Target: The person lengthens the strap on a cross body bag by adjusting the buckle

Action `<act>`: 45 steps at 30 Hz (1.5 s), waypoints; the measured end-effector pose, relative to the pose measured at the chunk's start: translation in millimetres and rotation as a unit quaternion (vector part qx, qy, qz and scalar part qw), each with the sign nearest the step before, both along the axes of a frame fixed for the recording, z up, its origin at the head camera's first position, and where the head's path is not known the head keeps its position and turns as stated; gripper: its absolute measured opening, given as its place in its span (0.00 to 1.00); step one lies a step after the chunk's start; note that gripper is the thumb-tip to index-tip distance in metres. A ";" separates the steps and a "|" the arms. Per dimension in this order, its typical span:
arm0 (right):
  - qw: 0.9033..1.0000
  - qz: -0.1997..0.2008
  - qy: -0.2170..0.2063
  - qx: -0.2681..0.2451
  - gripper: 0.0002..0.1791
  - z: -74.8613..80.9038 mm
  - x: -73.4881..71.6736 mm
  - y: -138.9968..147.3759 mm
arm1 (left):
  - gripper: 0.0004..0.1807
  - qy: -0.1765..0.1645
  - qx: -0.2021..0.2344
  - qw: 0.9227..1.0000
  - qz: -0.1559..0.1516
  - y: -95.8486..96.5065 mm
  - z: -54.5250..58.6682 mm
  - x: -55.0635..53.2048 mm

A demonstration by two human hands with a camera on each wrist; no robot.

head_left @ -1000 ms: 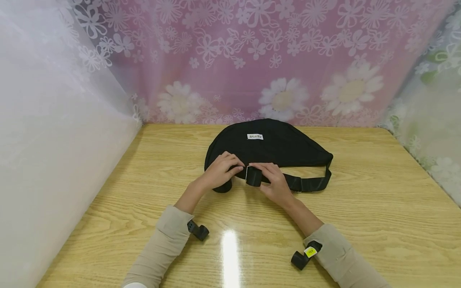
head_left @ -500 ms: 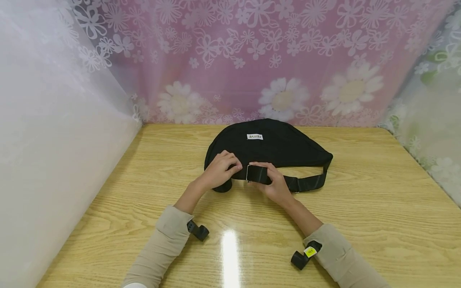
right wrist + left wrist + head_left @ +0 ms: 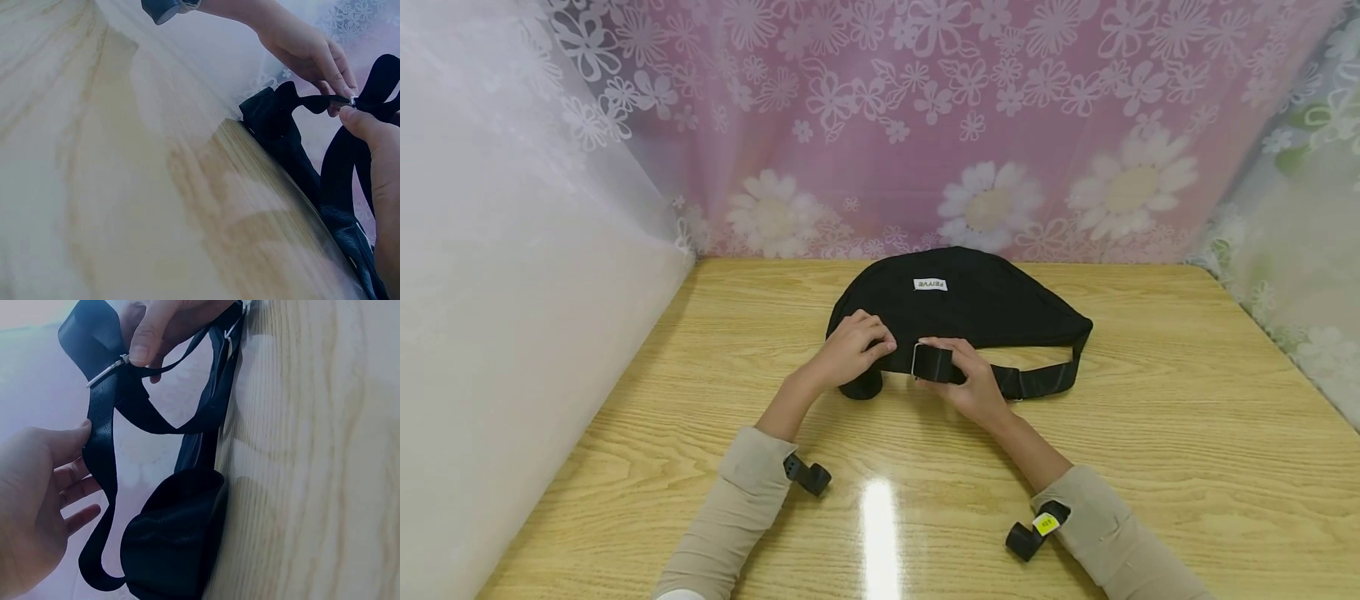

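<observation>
A black waist bag (image 3: 992, 296) with a white label lies on the table, its strap along the near side. My left hand (image 3: 848, 348) pinches the strap (image 3: 102, 434) between thumb and fingers, left of a metal slider buckle (image 3: 107, 370). My right hand (image 3: 973, 382) holds the strap at this buckle, its thumb pressed right at the buckle's end in the left wrist view. A loop of strap (image 3: 934, 363) stands out from the buckle in front of the right fingers. Some right fingers are hidden behind the strap.
The wooden table (image 3: 1150, 458) meets a pink flowered curtain (image 3: 880, 150) at the back. A pale sheet (image 3: 512, 250) closes off the left side. A second strap stretch (image 3: 1048, 382) runs to the bag's right end. Each wrist bears a small black camera (image 3: 1024, 542).
The strap loop at the buckle has swung right and lengthened toward the right fingers. My left hand has shifted slightly left, away from the buckle. The bag has stayed in place.
</observation>
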State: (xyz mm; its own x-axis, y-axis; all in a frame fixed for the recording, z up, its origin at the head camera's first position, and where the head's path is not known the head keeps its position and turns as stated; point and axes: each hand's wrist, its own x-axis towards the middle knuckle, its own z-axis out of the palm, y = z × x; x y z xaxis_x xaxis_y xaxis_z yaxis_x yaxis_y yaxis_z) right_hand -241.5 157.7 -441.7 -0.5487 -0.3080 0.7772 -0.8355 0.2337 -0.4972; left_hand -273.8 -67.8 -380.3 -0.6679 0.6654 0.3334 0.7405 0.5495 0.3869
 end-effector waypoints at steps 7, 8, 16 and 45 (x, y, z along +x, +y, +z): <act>1.000 -0.014 0.002 0.005 0.35 17.8 13.0 -4.9 | 0.09 0.001 0.000 1.000 0.007 -6.6 -0.8 -3.2; 1.000 -0.014 0.002 0.005 0.34 22.2 16.1 -6.0 | 0.09 -0.001 -0.001 1.000 0.009 -7.2 -0.6 -3.6; 1.000 -0.012 0.009 0.005 0.26 26.0 18.6 -6.0 | 0.09 -0.002 -0.007 1.000 0.007 -10.7 -0.6 -7.2; 0.985 -0.069 0.136 0.079 0.25 1.8 -2.7 2.2 | 0.10 0.015 -0.050 0.996 0.067 -16.5 0.8 -8.3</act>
State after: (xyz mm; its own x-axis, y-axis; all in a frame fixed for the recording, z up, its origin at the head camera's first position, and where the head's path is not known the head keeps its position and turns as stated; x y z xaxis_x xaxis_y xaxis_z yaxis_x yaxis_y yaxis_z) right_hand -244.2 159.9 -439.9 -0.3717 -0.3734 0.8500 -0.8877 0.4109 -0.2077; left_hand -282.2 -84.3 -379.5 -0.7431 0.6023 0.2916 0.6690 0.6782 0.3041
